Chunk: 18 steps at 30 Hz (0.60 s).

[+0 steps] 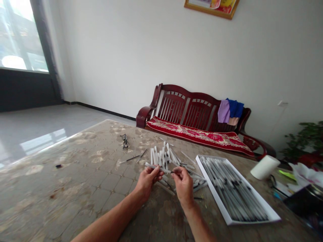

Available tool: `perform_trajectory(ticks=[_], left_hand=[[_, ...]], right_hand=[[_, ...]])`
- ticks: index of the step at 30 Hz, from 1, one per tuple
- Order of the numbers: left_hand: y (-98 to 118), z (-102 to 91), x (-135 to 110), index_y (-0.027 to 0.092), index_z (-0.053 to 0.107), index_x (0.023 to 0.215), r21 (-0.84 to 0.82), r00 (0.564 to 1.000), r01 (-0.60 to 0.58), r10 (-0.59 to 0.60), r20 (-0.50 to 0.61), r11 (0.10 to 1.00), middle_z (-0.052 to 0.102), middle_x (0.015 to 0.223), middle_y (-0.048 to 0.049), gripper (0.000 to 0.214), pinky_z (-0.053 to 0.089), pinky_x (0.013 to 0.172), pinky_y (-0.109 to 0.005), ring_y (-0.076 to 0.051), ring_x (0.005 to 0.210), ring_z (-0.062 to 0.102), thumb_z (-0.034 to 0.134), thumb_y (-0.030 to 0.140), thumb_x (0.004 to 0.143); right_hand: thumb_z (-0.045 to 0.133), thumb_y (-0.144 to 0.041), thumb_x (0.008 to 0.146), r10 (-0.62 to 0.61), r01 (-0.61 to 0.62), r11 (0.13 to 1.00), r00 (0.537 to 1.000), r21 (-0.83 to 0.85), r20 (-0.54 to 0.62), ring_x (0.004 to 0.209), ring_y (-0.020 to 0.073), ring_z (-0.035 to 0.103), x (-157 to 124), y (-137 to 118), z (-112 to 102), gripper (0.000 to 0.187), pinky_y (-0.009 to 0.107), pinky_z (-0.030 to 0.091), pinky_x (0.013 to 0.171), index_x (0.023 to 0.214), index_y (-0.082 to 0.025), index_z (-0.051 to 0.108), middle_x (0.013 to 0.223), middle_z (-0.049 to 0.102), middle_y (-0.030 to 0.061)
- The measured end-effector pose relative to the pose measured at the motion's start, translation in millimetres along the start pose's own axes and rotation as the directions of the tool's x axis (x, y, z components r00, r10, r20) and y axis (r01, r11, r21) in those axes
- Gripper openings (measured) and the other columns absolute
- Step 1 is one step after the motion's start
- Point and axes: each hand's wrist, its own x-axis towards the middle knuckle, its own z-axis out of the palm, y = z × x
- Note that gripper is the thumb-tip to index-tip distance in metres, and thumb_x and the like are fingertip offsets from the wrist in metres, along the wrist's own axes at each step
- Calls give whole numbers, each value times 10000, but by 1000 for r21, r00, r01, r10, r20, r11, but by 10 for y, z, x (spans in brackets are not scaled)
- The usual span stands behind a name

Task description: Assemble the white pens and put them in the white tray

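A whitish, translucent pen [165,170] stretches between my two hands, just above the table. My left hand [148,181] is closed around its left part, thumb on top. At the other end, my right hand [183,185] pinches the dark tip; whether that tip is a separate piece I cannot tell. Behind and beneath them lies a loose heap of white pen barrels [155,156], partly covered by my hands. Thin dark pen refills [133,158] lie left of the heap. To the right, a shallow white box [213,195] holds many similar pens [234,188] in rows.
Glasses [124,141] lie on the patterned table cover [101,181], with a small black object [58,166] farther left. Right of the box are a white roll [264,167] and a dark, partly cut-off object [306,205]. A wooden bench [176,106] stands beyond the table.
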Motion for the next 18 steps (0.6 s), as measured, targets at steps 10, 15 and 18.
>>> perform_trajectory(ticks=[10,15,18], left_hand=[[10,21,-46,121,667,711,-7,1000,-7,7,-9,1000,694,592,-7,195,526,503,-131,-94,542,667,844,181,656],[-7,33,-77,122,669,717,-9,1000,-26,25,-13,1000,686,597,5,231,525,507,-135,-96,544,670,865,196,621],[-27,28,-77,126,671,729,-8,999,-36,36,0,999,685,595,8,262,526,511,-137,-99,555,674,878,225,603]], right_hand=[[572,-254,832,-126,145,979,983,-142,133,673,172,631,17,-78,-102,79,253,502,621,835,-208,637,744,661,23],[444,-354,943,-257,313,887,946,-340,199,724,178,584,11,-136,-102,266,262,437,678,765,-224,594,743,605,29],[362,-429,972,-205,260,884,962,-389,178,606,166,540,-1,-125,-71,400,254,388,592,673,-234,543,622,556,6]])
